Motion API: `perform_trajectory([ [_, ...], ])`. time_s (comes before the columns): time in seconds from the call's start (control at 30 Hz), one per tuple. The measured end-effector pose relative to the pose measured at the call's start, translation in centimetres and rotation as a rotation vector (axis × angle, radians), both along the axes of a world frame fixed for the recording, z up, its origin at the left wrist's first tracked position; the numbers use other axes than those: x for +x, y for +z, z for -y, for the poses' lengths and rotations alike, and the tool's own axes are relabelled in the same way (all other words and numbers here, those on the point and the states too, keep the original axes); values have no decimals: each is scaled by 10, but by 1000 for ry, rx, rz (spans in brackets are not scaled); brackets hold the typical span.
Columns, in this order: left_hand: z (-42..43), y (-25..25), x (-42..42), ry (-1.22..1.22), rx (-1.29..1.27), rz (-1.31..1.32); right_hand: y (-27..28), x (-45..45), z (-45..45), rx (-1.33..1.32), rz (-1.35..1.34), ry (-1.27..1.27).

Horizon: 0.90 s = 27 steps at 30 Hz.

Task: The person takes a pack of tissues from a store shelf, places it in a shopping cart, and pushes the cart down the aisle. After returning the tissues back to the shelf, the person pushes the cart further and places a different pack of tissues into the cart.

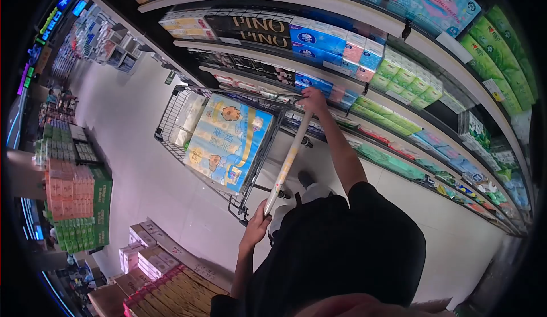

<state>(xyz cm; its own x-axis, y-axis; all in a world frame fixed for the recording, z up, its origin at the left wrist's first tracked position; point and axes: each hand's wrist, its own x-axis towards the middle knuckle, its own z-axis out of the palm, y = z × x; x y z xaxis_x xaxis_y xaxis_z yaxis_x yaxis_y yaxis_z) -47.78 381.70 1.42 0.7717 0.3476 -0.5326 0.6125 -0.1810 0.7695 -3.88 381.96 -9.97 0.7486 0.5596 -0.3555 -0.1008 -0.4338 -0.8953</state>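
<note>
My left hand [256, 229] wraps around the near end of the shopping cart's long pale handle [289, 163]. At the handle's other end, beside the shelves, my right hand [313, 100] grips it too. Ahead of both hands is the dark wire shopping cart [166, 124]. A large light-blue and yellow pack [223, 141] with cartoon figures fills much of the basket. Next to it, toward the cart's front, lies a whitish wrapped pack [187, 119], partly covered by the big one.
Tall shelves [250, 60] of tissue packs run close along my right. To the left, boxes [154, 260] are stacked on the floor, and a display of pink and green packs [71, 194] stands farther off. Pale tiled floor [128, 146] stretches ahead.
</note>
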Motion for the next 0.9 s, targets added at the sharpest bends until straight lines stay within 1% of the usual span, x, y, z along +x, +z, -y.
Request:
perform_trajectory([
  [0.03, -7, 3, -2, -21, -81, 14, 3, -7, -1, -69, 214, -70],
  [0.07, -12, -3, -6, -42, -97, 27, 6, -14, -2, -143, 428, -139],
  [0.1, -18, -11, -12, -98, -91, 110, 4, -23, -2, -161, 390, -217],
  [0.13, -24, -13, -16, -151, -86, 193, -4, -36, 1, -180, 402, -234],
  [0.2, -34, -13, -19, -203, -99, 177, -19, -72, 10, 107, 568, -458],
  [0.23, -38, -12, -22, -220, -76, 180, -27, -95, 17, -7, 486, -497],
  [0.27, -42, -13, -25, -236, -53, 190, -14, -128, 26, -36, 374, -520],
  [0.3, -44, -22, -27, -206, -141, 250, -7, -163, 33, -11, 394, -537],
  [0.33, -45, -14, -27, -161, -170, 227, -1, -195, 40, 66, 219, -521],
  [0.37, -44, -19, -27, -169, -98, 300, 15, -225, 43, 93, 104, -490],
  [0.4, -42, -26, -30, -172, -17, 376, 23, -251, 41, 143, 1, -525],
  [0.47, -39, -23, -28, -169, -46, 378, 24, -286, 36, 211, -146, -524],
  [0.5, -39, -21, -29, -171, -50, 363, 35, -297, 28, 211, -143, -525],
  [0.53, -37, -22, -30, -181, -46, 362, 52, -309, 20, 254, -281, -531],
  [0.57, -31, -27, -32, -190, 70, 400, 63, -321, 15, 300, -421, -542],
  [0.6, -27, -28, -34, -204, 180, 429, 62, -324, 17, 305, -432, -565],
  [0.67, -22, -38, -34, -238, 212, 432, 43, -315, 24, 278, -298, -495],
  [0.7, -19, -38, -33, -243, 236, 437, 40, -313, 26, 288, -301, -517],
  [0.73, -17, -34, -32, -266, 237, 434, 40, -312, 29, 265, -259, -516],
  [0.8, -10, -29, -29, -254, 111, 420, 39, -316, 40, 250, -221, -528],
  [0.83, -2, -24, -29, -265, 174, 419, 44, -317, 45, 231, -205, -537],
  [0.87, 3, -30, -28, -276, 185, 423, 44, -315, 50, 223, -176, -540],
  [0.9, 8, -34, -27, -269, 141, 477, 45, -316, 57, 232, -174, -545],
])
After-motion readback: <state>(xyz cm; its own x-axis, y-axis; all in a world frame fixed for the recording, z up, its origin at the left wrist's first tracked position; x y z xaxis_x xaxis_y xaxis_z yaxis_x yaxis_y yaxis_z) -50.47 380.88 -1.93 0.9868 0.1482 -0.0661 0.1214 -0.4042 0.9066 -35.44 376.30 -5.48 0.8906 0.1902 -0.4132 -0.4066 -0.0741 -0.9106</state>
